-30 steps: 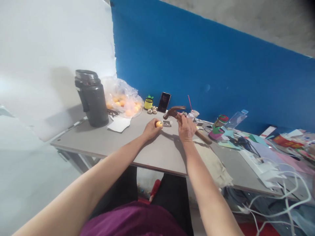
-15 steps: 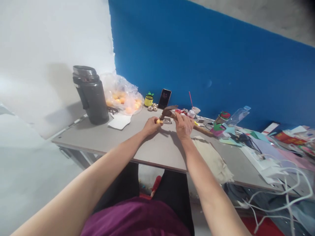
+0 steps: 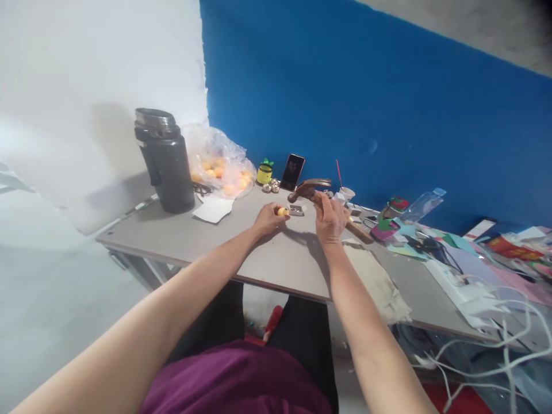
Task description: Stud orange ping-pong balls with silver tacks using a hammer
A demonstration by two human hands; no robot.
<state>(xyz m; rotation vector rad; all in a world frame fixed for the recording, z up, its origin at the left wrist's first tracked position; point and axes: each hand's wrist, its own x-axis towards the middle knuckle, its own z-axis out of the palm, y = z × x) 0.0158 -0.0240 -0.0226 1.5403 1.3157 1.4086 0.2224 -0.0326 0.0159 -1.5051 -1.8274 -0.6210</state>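
My left hand (image 3: 268,218) is closed around a small yellow rounded object (image 3: 283,212) with a dark mark on it, held at the tabletop. Its exact kind is too small to make out. My right hand (image 3: 331,217) grips a claw hammer (image 3: 308,188) by its wooden handle, near the head. The hammer's head hangs above and to the right of the yellow object, apart from it. Just beyond my left hand lies a small open metal tin (image 3: 295,210) with little pieces in it.
A dark thermos (image 3: 166,164) stands at the left beside a clear bag of orange balls (image 3: 219,169). A phone (image 3: 292,171) leans on the blue wall near a yellow pot (image 3: 264,173). Right lie a cream cloth (image 3: 375,282), papers and white cables (image 3: 495,299).
The hammer's head has lifted off the yellow object and moved up and right with my right hand. My left hand still holds the yellow object. The view has shifted slightly.
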